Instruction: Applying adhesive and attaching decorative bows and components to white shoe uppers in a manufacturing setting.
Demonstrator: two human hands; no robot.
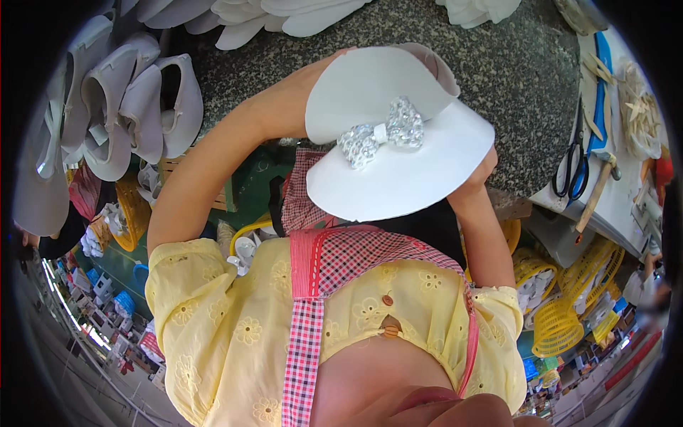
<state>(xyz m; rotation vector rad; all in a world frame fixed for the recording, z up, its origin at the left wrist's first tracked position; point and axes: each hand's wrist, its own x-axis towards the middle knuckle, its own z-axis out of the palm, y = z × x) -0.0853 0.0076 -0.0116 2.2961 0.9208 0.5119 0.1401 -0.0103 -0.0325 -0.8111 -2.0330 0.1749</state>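
A glossy white shoe upper (427, 167) is raised in front of my chest, over the near edge of a speckled dark stone table. It is curved, with one flap folding over the other. A sparkly silver bow (382, 134) with a white centre band sits across its middle. My left hand (321, 75) reaches round behind the upper's left side and holds it; most of its fingers are hidden. On the right edge, my right hand (485, 173) is closed round the upper, its fingertips out of sight behind the material.
White shoe uppers (135, 99) stand in a row at the left, and flat white pieces (284, 18) lie along the table's (526, 107) far side. Black-handled scissors (571, 171) and a hammer (596, 192) rest on a bench at right. Yellow baskets (558, 327) stand below it.
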